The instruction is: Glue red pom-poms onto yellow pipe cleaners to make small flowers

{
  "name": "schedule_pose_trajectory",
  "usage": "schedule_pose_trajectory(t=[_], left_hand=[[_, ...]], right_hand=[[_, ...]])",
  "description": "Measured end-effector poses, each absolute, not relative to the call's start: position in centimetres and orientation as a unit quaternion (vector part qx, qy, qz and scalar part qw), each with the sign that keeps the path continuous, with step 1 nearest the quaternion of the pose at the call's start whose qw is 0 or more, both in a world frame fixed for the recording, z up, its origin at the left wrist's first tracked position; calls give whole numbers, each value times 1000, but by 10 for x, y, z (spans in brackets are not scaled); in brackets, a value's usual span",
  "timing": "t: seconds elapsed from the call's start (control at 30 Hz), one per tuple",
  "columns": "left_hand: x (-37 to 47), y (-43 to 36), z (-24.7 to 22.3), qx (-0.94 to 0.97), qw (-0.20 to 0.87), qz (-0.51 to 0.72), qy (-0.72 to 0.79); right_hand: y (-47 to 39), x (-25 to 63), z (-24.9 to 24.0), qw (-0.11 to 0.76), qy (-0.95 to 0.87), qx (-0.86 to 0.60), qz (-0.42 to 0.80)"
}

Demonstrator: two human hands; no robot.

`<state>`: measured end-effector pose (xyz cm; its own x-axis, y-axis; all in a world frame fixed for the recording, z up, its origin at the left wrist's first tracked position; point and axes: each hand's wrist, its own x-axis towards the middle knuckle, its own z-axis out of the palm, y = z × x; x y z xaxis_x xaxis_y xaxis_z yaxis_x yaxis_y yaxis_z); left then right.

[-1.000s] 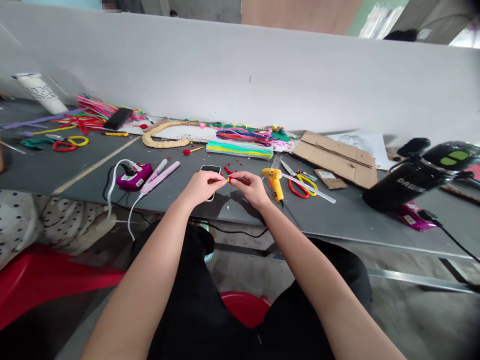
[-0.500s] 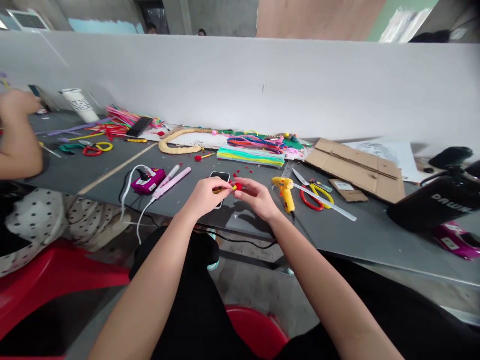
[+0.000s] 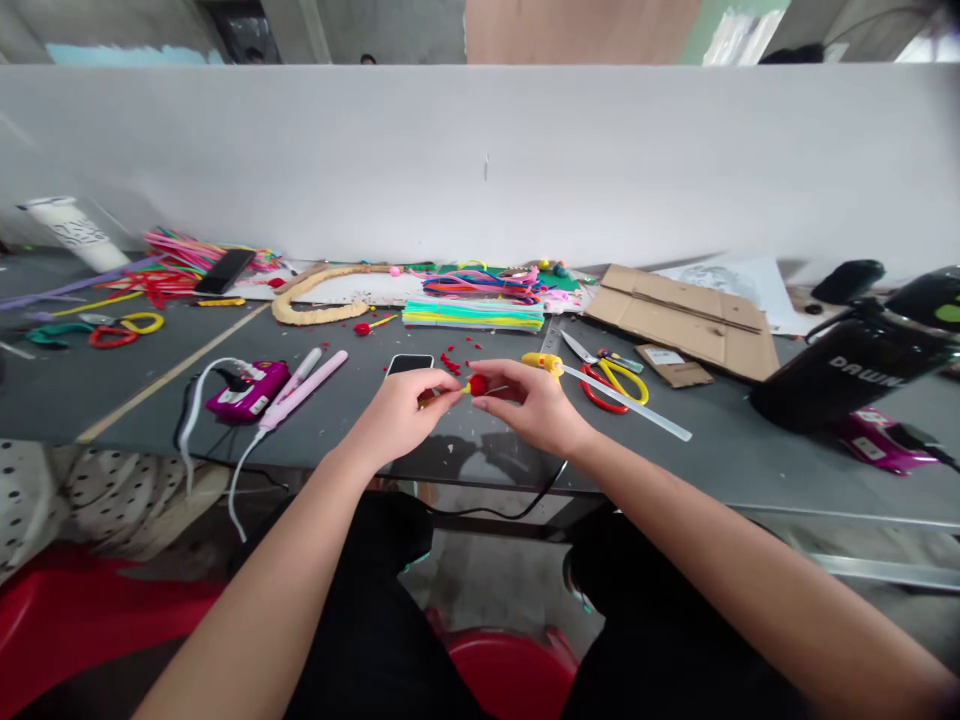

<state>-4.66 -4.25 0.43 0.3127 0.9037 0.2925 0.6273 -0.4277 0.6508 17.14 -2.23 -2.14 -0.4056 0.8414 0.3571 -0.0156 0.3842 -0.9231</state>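
Note:
My left hand [image 3: 405, 408] pinches the yellow stem of a small red fuzzy flower [image 3: 478, 384], which looks made of pipe cleaner. The thumb and fingers of my right hand [image 3: 534, 405] close round its red head from the other side. Both hands are just above the front of the grey table [image 3: 667, 470]. Behind my left hand lies a phone [image 3: 410, 363], partly covered. Small red scraps [image 3: 450, 364] are scattered beyond my fingers. A yellow glue gun [image 3: 541, 362] with a long clear glue stick is mostly hidden behind my right hand.
To the left are a pink straightener [image 3: 307, 388] and a purple power strip [image 3: 249, 391] with cables. Pipe cleaners [image 3: 472, 316] lie behind. Scissors [image 3: 615, 380], cardboard [image 3: 679, 318] and a black bottle [image 3: 847, 370] stand or lie to the right. Another red flower [image 3: 364, 328] lies farther back.
The view has shifted to the right, and the co-worker's arm is out of sight. My right hand has come over the glue gun and closed in on the red flower head.

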Motion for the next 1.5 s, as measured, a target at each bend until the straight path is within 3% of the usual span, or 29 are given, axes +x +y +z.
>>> schedule_pose_trajectory(t=[0.37, 0.8, 1.03, 1.27, 1.5], left_hand=[[-45, -51, -6, 764, 198, 365, 494], [-52, -76, -21, 604, 447, 509, 420], [-44, -74, -29, 576, 506, 484, 421], [-36, -73, -29, 576, 555, 450, 397], [-37, -72, -34, 600, 547, 430, 394]], right_hand=[[-54, 214, -26, 453, -678, -370, 446], [-76, 198, -12, 432, -659, -349, 507], [-74, 197, -20, 425, -690, -346, 472], [-68, 186, -17, 471, -709, -332, 407], [-67, 182, -16, 492, -680, -339, 426]])
